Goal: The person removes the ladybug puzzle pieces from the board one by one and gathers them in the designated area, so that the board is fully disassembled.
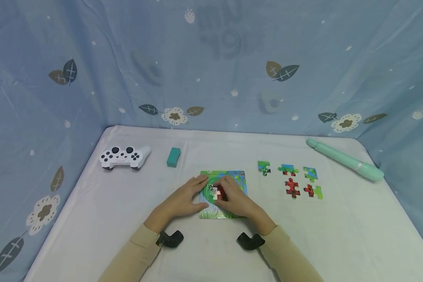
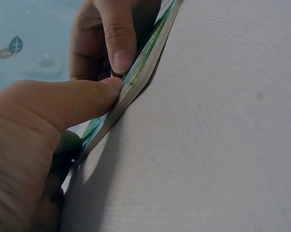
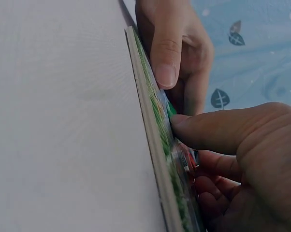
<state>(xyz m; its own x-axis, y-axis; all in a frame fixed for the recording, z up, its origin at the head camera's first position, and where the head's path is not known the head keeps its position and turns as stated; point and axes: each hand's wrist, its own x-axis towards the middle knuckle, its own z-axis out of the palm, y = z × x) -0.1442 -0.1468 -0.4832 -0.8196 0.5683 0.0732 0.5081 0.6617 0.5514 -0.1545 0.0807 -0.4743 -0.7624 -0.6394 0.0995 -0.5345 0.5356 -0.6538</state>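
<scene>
A colourful jigsaw puzzle board (image 1: pixel 208 214) with a green, red and blue picture lies flat on the table in front of me. My left hand (image 1: pixel 183 199) rests at its left edge, fingers stretched out on the upper part and thumb lower down. My right hand (image 1: pixel 237 197) is over the board's middle, thumb and bent fingers about a red puzzle piece (image 1: pixel 221 193) down at the board's surface. The palm hides part of the picture. In the right wrist view the right thumb (image 3: pixel 203 128) touches the board near the left thumb (image 3: pixel 167 63).
Several loose puzzle pieces (image 1: pixel 292 188) lie right of the board. Farther right is a mint-green tube-shaped object (image 1: pixel 345 158). A white game controller (image 1: pixel 123 157) and a teal block (image 1: pixel 174 157) lie at the back left. A blue patterned cloth (image 1: pixel 211 78) hangs behind the table.
</scene>
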